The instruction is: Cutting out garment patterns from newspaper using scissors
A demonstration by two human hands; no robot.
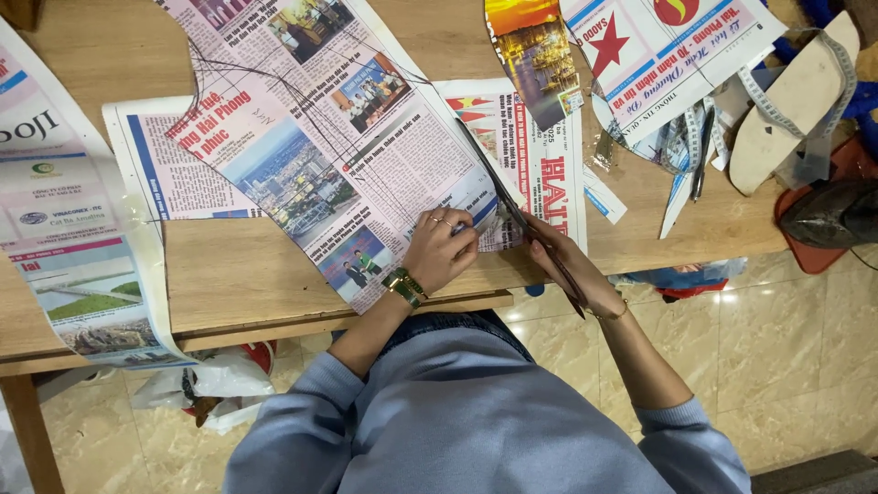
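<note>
The fingers of the right hand (572,265) are closed around the handles of long dark scissors (512,206), whose blades reach away across the sheet toward the far side; whether the blades are parted or shut cannot be told. The fingers of the left hand (444,247) are curled together and pressed down on the near edge of the newspaper (338,146), just left of the blades, pinning it to the table (238,274). A watch (402,285) sits on that wrist.

The newspaper lies at the middle of the table, already shaped with a curved left edge and marked with dark pen lines. It looks like a cut along one of those lines is under way at the sheet's right edge. Carrying it on would call for keeping the paper flat under the left hand and steering the blades along the drawn line.

Further out, another printed sheet (82,256) hangs over the table's left edge. At the far right lie more cut paper pieces (658,46), a pen (702,151) and a pale sole-shaped piece wrapped in a measuring tape (796,96).
</note>
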